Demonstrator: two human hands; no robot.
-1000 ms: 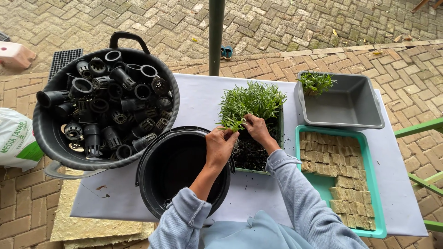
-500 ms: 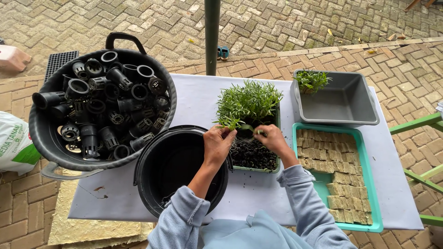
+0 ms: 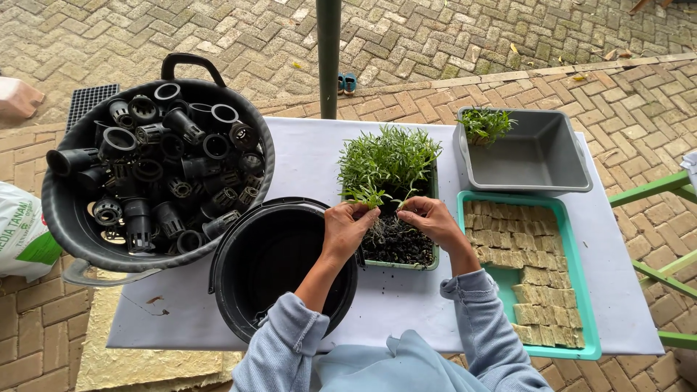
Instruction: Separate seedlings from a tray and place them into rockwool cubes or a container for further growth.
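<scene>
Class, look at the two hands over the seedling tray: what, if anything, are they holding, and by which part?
Both the left hand and the right hand pinch a small clump of seedlings low down, near the stems' base, roots dangling over the seedling tray.

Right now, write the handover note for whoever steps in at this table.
Left hand: pinching a small green seedling with dangling roots, above the near end of the green seedling tray.
Right hand: fingertips on the same clump, over the tray's dark soil.
Seedling tray: far half thick with sprouts, near half bare soil.
Grey plastic tub: one tuft of seedlings in its far-left corner.
Teal tray: tan foam cubes, no plants in them.
Black bucket: looks empty.
Black basin of net pots: full.
Left: most seedlings remain in the tray.
</scene>
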